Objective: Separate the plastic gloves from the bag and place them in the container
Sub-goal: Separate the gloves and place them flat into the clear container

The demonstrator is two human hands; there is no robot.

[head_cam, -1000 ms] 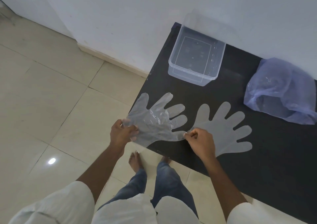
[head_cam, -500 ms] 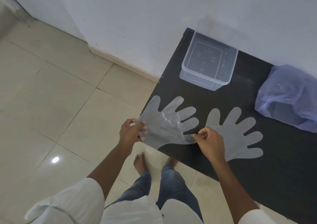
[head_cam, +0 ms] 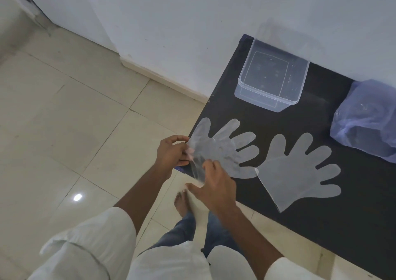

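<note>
Clear plastic glove (head_cam: 222, 148) lies at the near-left corner of the black table (head_cam: 353, 204), fingers fanned toward the wall, cuff hanging off the edge. Your left hand (head_cam: 172, 153) is closed on the cuff, thumb and fingers pinching the film. Your right hand (head_cam: 214, 185) is at the same cuff with its fingers spread loosely; a strip of film runs up against it, but I can't tell if it actually has a grip. Second glove (head_cam: 297, 170) lies flat just to the right, cuff toward you, nobody touching it. Clear container (head_cam: 272, 80) sits open at the back by the wall, nothing visible inside. Bluish bag (head_cam: 368, 121) is crumpled at the right edge, well apart from both hands.
</note>
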